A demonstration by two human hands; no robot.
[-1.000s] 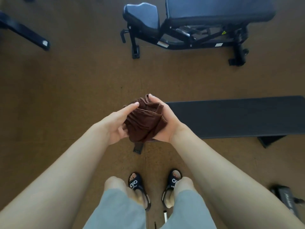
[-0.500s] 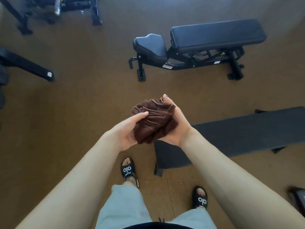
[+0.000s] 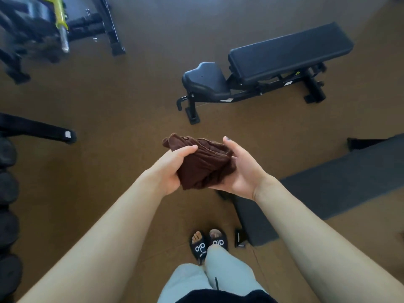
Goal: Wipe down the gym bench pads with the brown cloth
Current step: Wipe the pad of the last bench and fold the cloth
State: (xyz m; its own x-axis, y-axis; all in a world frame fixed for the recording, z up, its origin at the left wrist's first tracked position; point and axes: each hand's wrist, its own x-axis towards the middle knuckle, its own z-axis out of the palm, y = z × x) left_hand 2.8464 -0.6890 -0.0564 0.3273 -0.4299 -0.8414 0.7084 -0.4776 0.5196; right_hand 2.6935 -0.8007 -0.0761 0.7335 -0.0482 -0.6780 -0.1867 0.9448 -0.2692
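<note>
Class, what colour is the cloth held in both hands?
Dark brown cloth, clearest in the head view.

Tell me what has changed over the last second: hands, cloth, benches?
The view has swung left and up: the adjustable bench sits lower in frame, the flat bench has slid right, and a rack came into view. The feet stepped. Unchanged: left hand and right hand hold the bunched brown cloth, no pad wiped.

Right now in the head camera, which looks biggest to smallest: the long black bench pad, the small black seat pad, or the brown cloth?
1. Long black bench pad
2. Small black seat pad and crumpled brown cloth: look alike; the cloth is nearer, so unsure.
</note>
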